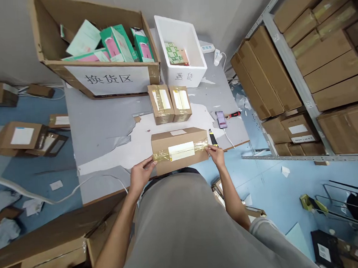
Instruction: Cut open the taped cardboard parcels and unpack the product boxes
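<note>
A long cardboard box (163,142) lies at the table's front edge, close against my body. Clear yellowish tape (202,144) runs along it, over a white label (182,151). My left hand (141,174) grips the box's left end, thumb and fingers closed at the tape. At the opposite end, my right hand (216,155) pinches the taped edge in the same way. A box cutter (213,138) with a yellow and black handle lies just beyond the right end. Two smaller taped boxes (161,104) stand side by side behind the long box.
A large open carton (107,79) holds green and pink packages at the back left. Beside it stands a white foam box (182,74) with small packs. A phone (221,119) with a cable lies on the right. Shelves of cartons (330,68) rise beyond; boxes (22,136) litter the left floor.
</note>
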Available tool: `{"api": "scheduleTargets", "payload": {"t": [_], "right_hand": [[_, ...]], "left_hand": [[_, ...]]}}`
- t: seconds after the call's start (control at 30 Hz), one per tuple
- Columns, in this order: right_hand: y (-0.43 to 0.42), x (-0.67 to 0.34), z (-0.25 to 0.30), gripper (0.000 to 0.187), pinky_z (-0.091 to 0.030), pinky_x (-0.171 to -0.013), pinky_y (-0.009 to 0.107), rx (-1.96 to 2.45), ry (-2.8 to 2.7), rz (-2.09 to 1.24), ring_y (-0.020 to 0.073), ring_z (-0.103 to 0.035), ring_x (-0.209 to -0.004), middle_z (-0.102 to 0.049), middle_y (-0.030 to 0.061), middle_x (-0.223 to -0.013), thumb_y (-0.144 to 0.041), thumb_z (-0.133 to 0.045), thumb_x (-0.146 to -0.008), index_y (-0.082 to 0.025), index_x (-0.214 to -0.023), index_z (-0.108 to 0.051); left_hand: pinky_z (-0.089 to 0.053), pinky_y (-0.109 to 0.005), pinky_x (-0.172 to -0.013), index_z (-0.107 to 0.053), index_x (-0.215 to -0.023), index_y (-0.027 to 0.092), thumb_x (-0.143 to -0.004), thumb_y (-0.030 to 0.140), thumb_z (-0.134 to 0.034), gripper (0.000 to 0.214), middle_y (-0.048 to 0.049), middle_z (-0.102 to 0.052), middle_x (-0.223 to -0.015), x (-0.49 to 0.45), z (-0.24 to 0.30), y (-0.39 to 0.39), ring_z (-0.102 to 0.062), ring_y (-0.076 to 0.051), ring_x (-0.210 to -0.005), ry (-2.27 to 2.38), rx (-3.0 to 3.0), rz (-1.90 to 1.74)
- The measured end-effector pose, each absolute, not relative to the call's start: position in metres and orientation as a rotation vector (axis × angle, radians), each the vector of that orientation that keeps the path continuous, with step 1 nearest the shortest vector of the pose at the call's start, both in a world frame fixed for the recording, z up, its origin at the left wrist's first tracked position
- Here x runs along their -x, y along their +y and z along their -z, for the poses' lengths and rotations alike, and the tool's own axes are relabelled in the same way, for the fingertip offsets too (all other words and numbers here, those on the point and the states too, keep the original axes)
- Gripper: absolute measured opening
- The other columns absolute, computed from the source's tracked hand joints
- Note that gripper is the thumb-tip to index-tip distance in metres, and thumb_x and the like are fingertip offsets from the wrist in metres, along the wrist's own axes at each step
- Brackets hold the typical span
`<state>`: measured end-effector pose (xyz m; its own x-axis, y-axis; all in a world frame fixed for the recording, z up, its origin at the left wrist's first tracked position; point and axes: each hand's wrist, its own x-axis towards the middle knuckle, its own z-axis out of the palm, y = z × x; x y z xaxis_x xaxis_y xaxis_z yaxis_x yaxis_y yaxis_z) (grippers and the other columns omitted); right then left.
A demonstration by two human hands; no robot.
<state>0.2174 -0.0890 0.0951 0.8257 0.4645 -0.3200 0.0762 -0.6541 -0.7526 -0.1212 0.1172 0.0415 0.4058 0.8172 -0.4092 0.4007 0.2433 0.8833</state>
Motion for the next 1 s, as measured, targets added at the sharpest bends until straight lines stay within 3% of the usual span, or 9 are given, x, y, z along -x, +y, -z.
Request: {"api": "scheduleTargets", "payload": {"t": [0.1,0.23,0.43,0.53,0.67,0.8,0.9,1.0], "right_hand": [[-0.077,-0.227,-0.095,0.038,-0.07,-0.118,0.05,2.233,-0.409,-0.63,0.0356,-0.09,-0.121,-0.093,0.017,-0.134,-0.048,-0.088,-0.093,-0.017,-0.112,-0.097],[-0.063,-0.237,-0.097,0.033,-0.069,-0.119,0.051,2.229,-0.429,-0.621,0.0363,-0.089,-0.124,-0.093,0.0145,-0.132,-0.047,-0.088,-0.092,-0.019,-0.108,-0.097],[-0.052,-0.249,-0.094,0.019,-0.069,-0.114,0.052,2.227,-0.521,-0.7,0.0364,-0.091,-0.111,-0.095,0.0143,-0.117,-0.04,-0.09,-0.091,-0.022,-0.096,-0.093],[-0.031,-0.27,-0.09,0.025,-0.068,-0.114,0.049,2.217,-0.578,-0.732,0.0344,-0.09,-0.113,-0.095,0.0146,-0.113,-0.046,-0.088,-0.096,-0.021,-0.097,-0.091],[0.03,-0.308,-0.078,0.044,-0.066,-0.117,0.043,2.141,-0.577,-0.776,0.0303,-0.088,-0.124,-0.089,0.0186,-0.141,-0.049,-0.087,-0.1,-0.018,-0.132,-0.087],[0.106,-0.332,-0.06,0.095,-0.067,-0.12,0.047,2.009,-0.43,-0.999,0.0335,-0.084,-0.137,-0.072,0.0231,-0.172,-0.058,-0.1,-0.089,-0.02,-0.17,-0.069],[0.144,-0.337,-0.046,0.115,-0.072,-0.11,0.048,1.842,-0.345,-1.237,0.0346,-0.085,-0.134,-0.067,0.0229,-0.175,-0.056,-0.102,-0.089,-0.023,-0.187,-0.05],[0.156,-0.338,-0.033,0.103,-0.074,-0.11,0.049,1.664,-0.352,-1.394,0.0303,-0.089,-0.117,-0.077,0.0161,-0.164,-0.045,-0.095,-0.098,-0.027,-0.189,-0.048]], "left_hand": [[-0.062,-0.059,-0.131,-0.095,-0.118,0.02,-0.084,0.05,-0.087,0.046,-0.0126,-0.092,-0.131,0.112,-0.045,0.13,-0.086,-0.044,-0.132,1.229,-1.402,-0.369],[-0.064,-0.06,-0.128,-0.095,-0.12,0.022,-0.085,0.062,-0.086,0.054,-0.0134,-0.092,-0.127,0.105,-0.049,0.143,-0.086,-0.045,-0.133,1.222,-1.428,-0.38],[-0.068,-0.063,-0.121,-0.09,-0.102,0.024,-0.071,0.074,-0.09,0.059,-0.0175,-0.093,-0.117,0.107,-0.04,0.155,-0.087,-0.049,-0.126,1.267,-1.349,-0.313],[-0.065,-0.063,-0.126,-0.086,-0.102,0.023,-0.07,0.079,-0.093,0.065,-0.0204,-0.091,-0.127,0.098,-0.04,0.185,-0.084,-0.049,-0.134,1.302,-1.378,-0.307],[-0.06,-0.056,-0.132,-0.08,-0.135,0.017,-0.087,0.063,-0.092,0.068,-0.0262,-0.078,-0.158,0.047,-0.051,0.249,-0.075,-0.043,-0.152,1.427,-1.426,-0.51],[-0.057,-0.05,-0.133,-0.063,-0.165,0.012,-0.095,0.053,-0.088,0.085,-0.0326,-0.063,-0.175,-0.028,-0.057,0.3,-0.065,-0.039,-0.164,1.483,-1.316,-0.445],[-0.067,-0.051,-0.116,-0.068,-0.157,0.011,-0.086,0.059,-0.096,0.09,-0.0331,-0.076,-0.154,-0.064,-0.053,0.313,-0.077,-0.039,-0.145,1.468,-1.298,-0.331],[-0.072,-0.049,-0.098,-0.08,-0.129,0.014,-0.075,0.073,-0.099,0.083,-0.0195,-0.088,-0.115,-0.075,-0.05,0.31,-0.084,-0.033,-0.109,1.426,-1.355,-0.279]]}}
